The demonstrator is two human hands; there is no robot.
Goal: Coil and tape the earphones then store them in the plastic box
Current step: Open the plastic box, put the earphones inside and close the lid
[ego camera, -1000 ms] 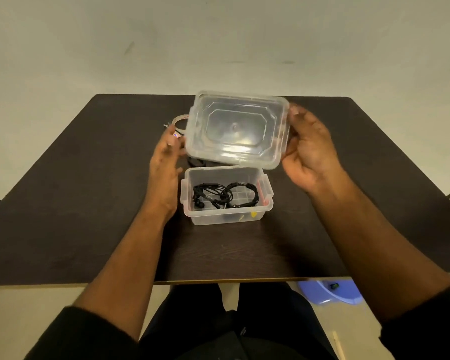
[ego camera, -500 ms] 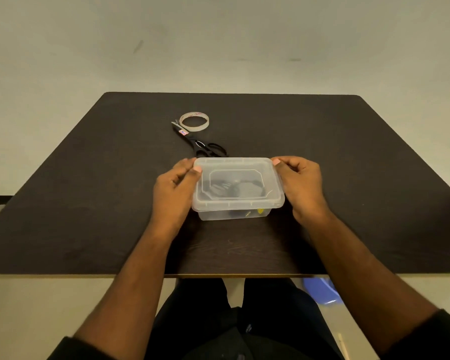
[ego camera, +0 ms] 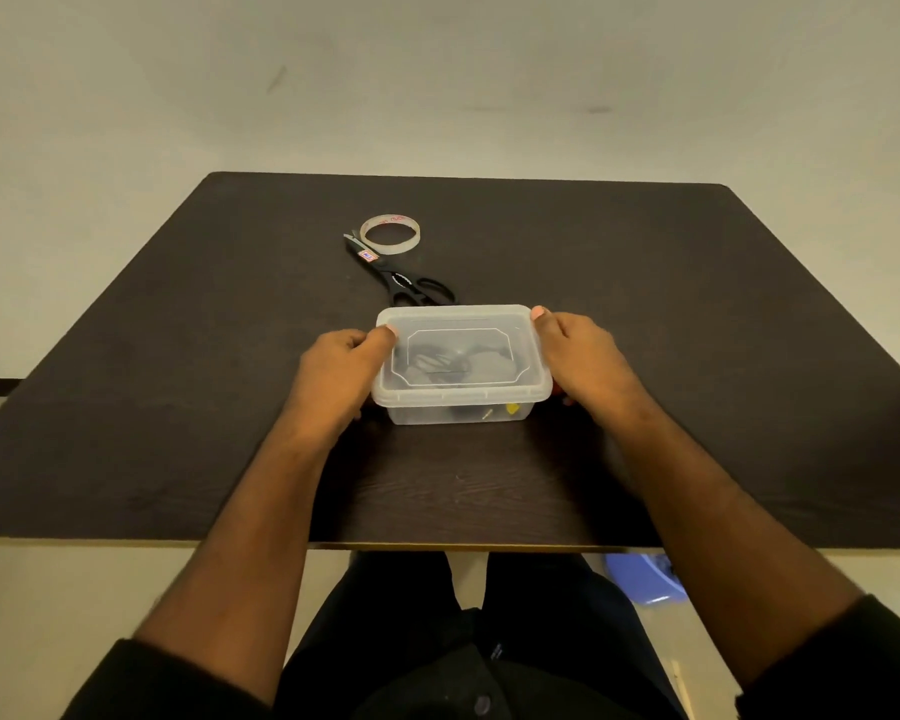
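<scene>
Head view, clear lidded plastic box [ego camera: 461, 402], dark earphones [ego camera: 440, 363] blurred inside, both hands gripping its ends.

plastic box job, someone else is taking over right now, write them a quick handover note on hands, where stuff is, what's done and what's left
Left hand: grips the left end of the plastic box, thumb on the lid.
Right hand: grips the right end, thumb on the lid's far right corner.
Box: near the table's front edge, lid on top. Earphones show dimly through the lid, inside.
Scissors and tape roll lie just behind the box.
Done: earphones stored, lid placed.
Left: press the lid all round; whether it has snapped shut cannot be told. Then let go.
</scene>
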